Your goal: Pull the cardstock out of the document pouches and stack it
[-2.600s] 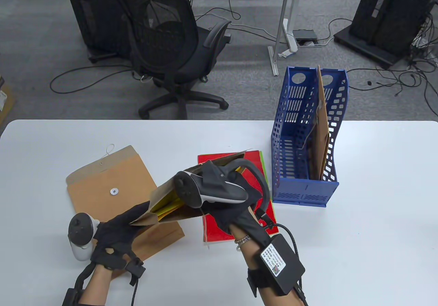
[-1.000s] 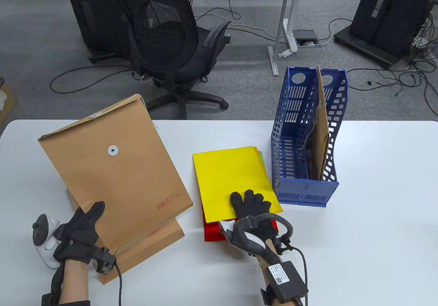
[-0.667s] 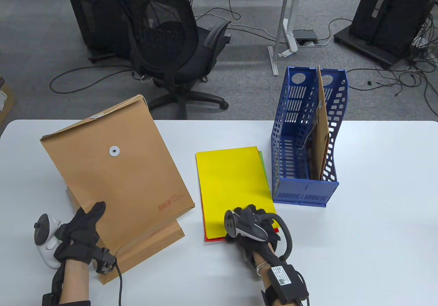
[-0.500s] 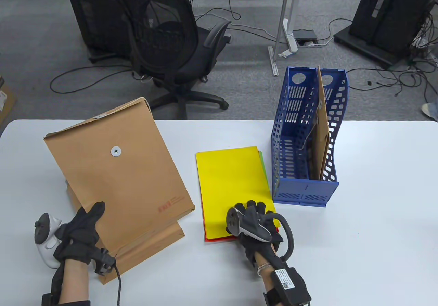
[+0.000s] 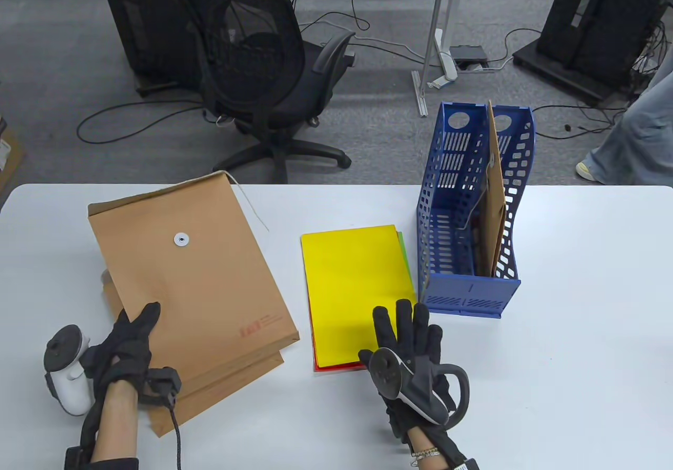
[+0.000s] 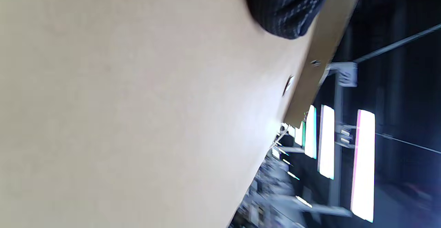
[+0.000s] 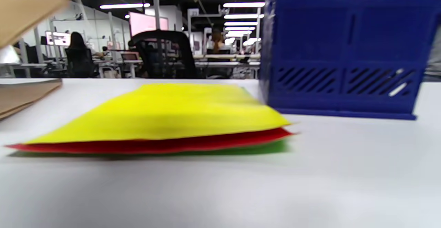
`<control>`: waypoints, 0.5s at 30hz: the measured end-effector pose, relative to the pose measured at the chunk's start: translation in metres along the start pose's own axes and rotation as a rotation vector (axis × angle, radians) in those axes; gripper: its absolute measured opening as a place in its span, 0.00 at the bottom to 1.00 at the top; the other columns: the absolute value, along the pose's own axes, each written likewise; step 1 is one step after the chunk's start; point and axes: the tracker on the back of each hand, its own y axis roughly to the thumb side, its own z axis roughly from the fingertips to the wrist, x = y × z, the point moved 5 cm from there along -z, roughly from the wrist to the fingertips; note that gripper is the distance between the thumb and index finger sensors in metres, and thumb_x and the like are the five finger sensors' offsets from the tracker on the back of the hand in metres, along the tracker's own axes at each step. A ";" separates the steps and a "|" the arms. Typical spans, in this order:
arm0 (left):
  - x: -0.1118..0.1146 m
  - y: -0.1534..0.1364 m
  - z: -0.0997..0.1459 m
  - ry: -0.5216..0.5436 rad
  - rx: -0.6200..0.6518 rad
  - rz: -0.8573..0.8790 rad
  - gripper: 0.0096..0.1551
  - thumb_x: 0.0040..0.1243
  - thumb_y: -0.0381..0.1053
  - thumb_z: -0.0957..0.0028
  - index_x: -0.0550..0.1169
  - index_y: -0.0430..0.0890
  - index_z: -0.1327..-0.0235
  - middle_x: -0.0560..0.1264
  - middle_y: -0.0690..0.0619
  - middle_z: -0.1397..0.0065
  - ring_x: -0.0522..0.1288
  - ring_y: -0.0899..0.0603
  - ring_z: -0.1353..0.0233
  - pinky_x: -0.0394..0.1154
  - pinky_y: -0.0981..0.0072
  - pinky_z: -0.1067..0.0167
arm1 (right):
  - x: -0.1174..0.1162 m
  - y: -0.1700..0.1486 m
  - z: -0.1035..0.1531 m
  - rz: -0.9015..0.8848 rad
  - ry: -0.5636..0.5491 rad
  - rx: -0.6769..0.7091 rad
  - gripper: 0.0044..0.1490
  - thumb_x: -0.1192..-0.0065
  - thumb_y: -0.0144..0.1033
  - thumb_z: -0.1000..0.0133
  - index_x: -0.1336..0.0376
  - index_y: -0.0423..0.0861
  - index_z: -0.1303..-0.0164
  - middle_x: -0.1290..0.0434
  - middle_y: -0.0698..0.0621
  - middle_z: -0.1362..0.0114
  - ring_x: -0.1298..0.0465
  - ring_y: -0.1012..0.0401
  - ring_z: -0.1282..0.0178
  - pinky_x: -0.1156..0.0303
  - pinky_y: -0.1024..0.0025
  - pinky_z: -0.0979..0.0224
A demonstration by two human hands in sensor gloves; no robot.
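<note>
A stack of cardstock [image 5: 357, 286] lies mid-table, yellow on top, red and green under it; it also shows in the right wrist view [image 7: 165, 114]. My left hand [image 5: 134, 333] grips the near left corner of a brown document pouch [image 5: 194, 270], thumb on top, and holds it low and tilted over a second brown pouch [image 5: 231, 373] that lies flat. The held pouch fills the left wrist view [image 6: 137, 100]. My right hand [image 5: 407, 333] is open with fingers spread at the stack's near right corner and holds nothing.
A blue file rack [image 5: 468, 228] stands right of the stack, touching close, with another brown pouch [image 5: 494, 191] upright in it. The rack also shows in the right wrist view [image 7: 344, 55]. An office chair [image 5: 263, 70] and a walking person [image 5: 631, 133] are beyond the table's far edge.
My right hand pulled the yellow cardstock out, laid it on the stack, squared it, then drew back and opened. My left hand lowered the emptied pouch toward the flat one.
</note>
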 end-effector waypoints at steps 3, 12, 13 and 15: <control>-0.021 -0.014 -0.001 0.078 -0.105 -0.017 0.37 0.62 0.60 0.45 0.65 0.48 0.25 0.86 0.59 0.49 0.91 0.56 0.55 0.86 0.70 0.59 | -0.001 -0.007 0.000 -0.066 0.008 -0.010 0.49 0.60 0.60 0.41 0.66 0.54 0.13 0.66 0.41 0.11 0.69 0.41 0.17 0.60 0.38 0.19; -0.035 -0.072 -0.017 -0.011 -0.322 0.074 0.40 0.60 0.60 0.43 0.61 0.46 0.23 0.84 0.56 0.44 0.89 0.54 0.50 0.84 0.66 0.54 | -0.002 -0.008 0.001 -0.077 0.006 -0.013 0.48 0.60 0.60 0.40 0.66 0.54 0.13 0.66 0.40 0.11 0.67 0.40 0.17 0.59 0.38 0.19; -0.035 -0.072 -0.018 -0.018 -0.330 0.063 0.41 0.60 0.60 0.43 0.60 0.45 0.22 0.83 0.56 0.43 0.89 0.53 0.49 0.84 0.66 0.53 | -0.004 -0.008 0.000 -0.082 0.011 -0.013 0.48 0.60 0.60 0.40 0.65 0.54 0.13 0.65 0.40 0.11 0.67 0.41 0.17 0.59 0.38 0.19; -0.035 -0.072 -0.019 -0.024 -0.363 0.000 0.46 0.59 0.60 0.43 0.55 0.43 0.20 0.81 0.56 0.40 0.88 0.53 0.47 0.83 0.65 0.51 | -0.006 -0.009 0.000 -0.090 0.024 -0.019 0.48 0.60 0.60 0.40 0.65 0.54 0.13 0.65 0.40 0.11 0.67 0.40 0.17 0.58 0.38 0.19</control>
